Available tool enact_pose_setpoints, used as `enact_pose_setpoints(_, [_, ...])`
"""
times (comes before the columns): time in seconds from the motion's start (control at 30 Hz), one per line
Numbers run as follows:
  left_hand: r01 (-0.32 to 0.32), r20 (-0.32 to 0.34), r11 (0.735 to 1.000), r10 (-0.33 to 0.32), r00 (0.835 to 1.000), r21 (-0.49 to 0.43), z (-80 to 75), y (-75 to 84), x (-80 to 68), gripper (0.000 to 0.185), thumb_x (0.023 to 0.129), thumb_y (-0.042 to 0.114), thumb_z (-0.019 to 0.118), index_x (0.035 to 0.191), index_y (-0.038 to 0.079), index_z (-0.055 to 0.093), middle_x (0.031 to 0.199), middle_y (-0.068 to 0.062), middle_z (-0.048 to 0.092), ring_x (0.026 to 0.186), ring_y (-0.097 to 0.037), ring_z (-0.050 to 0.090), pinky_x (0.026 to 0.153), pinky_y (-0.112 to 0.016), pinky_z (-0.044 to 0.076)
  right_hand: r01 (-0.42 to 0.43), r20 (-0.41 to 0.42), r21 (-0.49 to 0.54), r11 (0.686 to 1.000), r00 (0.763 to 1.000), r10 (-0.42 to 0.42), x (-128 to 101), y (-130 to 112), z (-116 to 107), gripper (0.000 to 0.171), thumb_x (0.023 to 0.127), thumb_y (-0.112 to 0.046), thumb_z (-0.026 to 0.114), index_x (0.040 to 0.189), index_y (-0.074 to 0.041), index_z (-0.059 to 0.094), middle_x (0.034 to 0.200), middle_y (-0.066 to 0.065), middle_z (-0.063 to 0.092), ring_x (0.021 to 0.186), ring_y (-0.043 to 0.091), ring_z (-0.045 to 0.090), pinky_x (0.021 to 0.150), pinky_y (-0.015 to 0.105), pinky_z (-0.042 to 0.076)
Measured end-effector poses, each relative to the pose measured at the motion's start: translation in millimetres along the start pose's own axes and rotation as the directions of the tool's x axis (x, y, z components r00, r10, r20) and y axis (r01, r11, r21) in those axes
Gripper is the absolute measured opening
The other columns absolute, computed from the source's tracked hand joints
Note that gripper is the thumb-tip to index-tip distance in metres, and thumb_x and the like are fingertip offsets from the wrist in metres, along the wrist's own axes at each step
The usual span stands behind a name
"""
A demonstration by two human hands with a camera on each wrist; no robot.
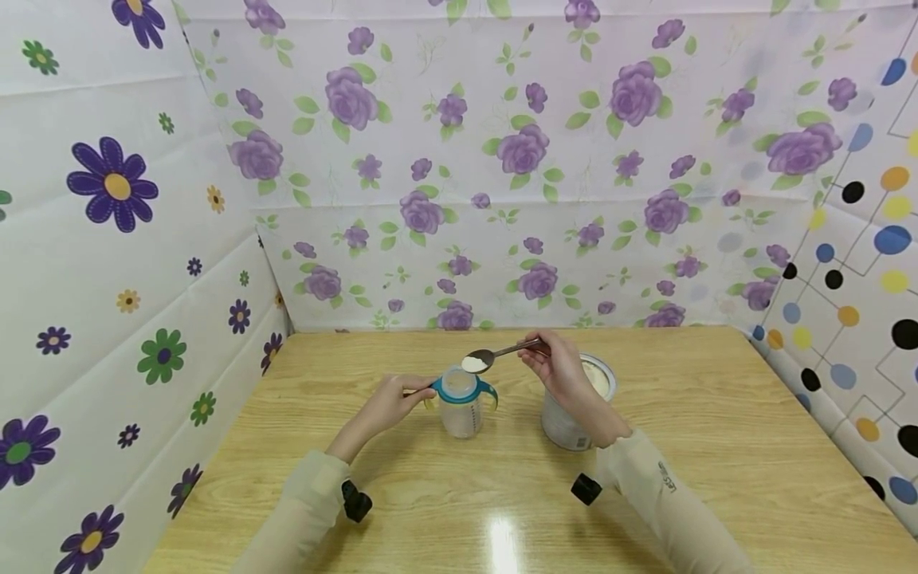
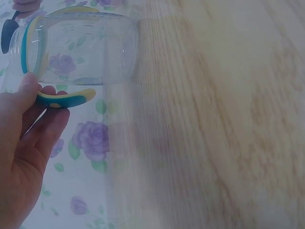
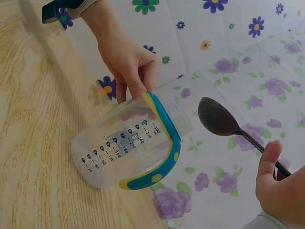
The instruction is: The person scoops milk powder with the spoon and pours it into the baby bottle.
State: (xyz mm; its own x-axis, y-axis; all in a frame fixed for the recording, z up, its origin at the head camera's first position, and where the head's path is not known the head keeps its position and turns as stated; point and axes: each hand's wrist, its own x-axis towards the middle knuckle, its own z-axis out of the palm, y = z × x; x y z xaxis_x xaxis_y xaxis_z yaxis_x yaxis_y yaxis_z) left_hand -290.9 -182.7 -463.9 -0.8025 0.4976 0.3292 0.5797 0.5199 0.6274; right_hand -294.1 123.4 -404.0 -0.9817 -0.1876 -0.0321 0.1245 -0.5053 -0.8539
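Left hand (image 1: pixel 390 402) pinches bottle (image 1: pixel 460 402) handle; right hand (image 1: pixel 562 371) pinches spoon (image 1: pixel 495 356). Keep the loaded spoon level, centred over the bottle mouth.

the bottle (image 1: pixel 460 402) stands near the table's (image 1: pixel 717 446) middle, the tin (image 1: pixel 574 410) just to its right. the spoon (image 1: pixel 495 356) hangs above the bottle's mouth, nearer the table's back edge than its front.

A staged booth: wooden table (image 1: pixel 717 414) enclosed by floral sheets (image 1: pixel 502 159).
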Motion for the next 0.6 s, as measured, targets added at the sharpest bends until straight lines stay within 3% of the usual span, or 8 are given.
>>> enact_pose_setpoints(0.33, [-0.015, -0.005, 1.000, 0.015, 1.000, 0.003, 2.1, -2.4, 0.5, 0.030, 0.094, 0.014, 0.062, 0.121, 0.003, 0.068, 0.113, -0.013, 0.071, 0.097, -0.024, 0.071, 0.079, -0.028, 0.058, -0.009, 0.048, -0.046, 0.999, 0.999, 0.011, -1.9, -0.3, 5.6, 0.030, 0.106, -0.017, 0.037, 0.094, -0.003, 0.061, 0.089, 0.004, 0.067, 0.075, 0.010, 0.067, 0.073, 0.017, 0.055])
enact_pose_setpoints(0.6, [0.008, 0.000, 1.000, -0.008, 1.000, -0.005, 1.5, -2.0, 1.4, 0.030, 0.094, 0.012, 0.062, 0.121, 0.003, 0.067, 0.115, -0.015, 0.070, 0.099, -0.025, 0.071, 0.080, -0.028, 0.058, 0.016, 0.101, -0.095, 0.995, 0.995, -0.006, -2.4, -0.2, 9.4, 0.030, 0.106, -0.020, 0.038, 0.100, -0.002, 0.062, 0.092, 0.004, 0.067, 0.080, 0.011, 0.069, 0.076, 0.018, 0.056])
